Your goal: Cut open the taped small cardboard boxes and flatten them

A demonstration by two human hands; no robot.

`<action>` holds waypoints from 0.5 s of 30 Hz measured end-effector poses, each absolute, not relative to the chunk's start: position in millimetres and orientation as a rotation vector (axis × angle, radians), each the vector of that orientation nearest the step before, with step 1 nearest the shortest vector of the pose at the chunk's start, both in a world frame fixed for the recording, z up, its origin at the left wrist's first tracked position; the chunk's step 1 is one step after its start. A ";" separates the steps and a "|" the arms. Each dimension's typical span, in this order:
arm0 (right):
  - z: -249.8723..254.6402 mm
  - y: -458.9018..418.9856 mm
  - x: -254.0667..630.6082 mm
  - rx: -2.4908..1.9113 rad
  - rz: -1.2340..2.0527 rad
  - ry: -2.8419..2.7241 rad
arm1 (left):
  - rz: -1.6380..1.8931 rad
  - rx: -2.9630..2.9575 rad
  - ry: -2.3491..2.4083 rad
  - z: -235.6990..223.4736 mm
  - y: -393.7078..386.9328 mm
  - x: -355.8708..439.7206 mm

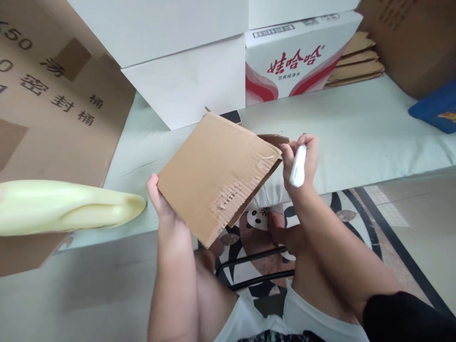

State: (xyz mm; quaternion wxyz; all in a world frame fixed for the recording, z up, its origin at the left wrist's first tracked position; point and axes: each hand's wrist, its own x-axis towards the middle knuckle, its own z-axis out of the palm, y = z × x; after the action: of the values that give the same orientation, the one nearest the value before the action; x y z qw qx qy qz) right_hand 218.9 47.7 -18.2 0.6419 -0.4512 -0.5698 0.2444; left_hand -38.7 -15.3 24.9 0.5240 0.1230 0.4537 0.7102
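Note:
A brown cardboard box [213, 166], worn and wrinkled along its right edge, is held tilted above my lap. My left hand [162, 202] grips its left corner, thumb at the edge and the other fingers hidden underneath. At the right corner, my right hand [302, 159] pinches a lifted cardboard flap [273, 138] between its fingertips. The same hand carries a slim white-handled tool [298, 166] in its palm; its working end is hidden, so its kind is unclear. A dark narrow gap shows along the box's lower right side.
Behind stand white boxes [192, 85] and a white-and-red water carton [299, 61] on a pale green padded bench [342, 123]. A dark phone-like object [231, 117] lies there. Left are a large carton [60, 104] and a pale yellow smooth object [71, 206]. Folded cardboard [359, 66] sits right.

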 end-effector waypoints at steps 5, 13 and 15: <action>2.2 30.4 206.7 -1.026 0.351 -1.216 | 1.774 0.164 1.198 25.9 -6.9 -43.5; -3.2 6.5 173.0 -0.742 0.435 -1.911 | 1.816 0.252 1.094 10.0 -2.2 -31.3; -5.9 3.2 167.6 -0.716 0.397 -1.916 | 1.782 0.231 1.094 6.4 -1.3 -27.5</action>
State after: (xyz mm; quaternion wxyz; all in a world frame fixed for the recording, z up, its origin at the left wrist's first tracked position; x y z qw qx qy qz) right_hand 167.6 3.2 -5.9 0.5046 -0.2967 -0.7940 0.1644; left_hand -27.5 -1.3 6.4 0.4958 0.0952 0.4517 0.7356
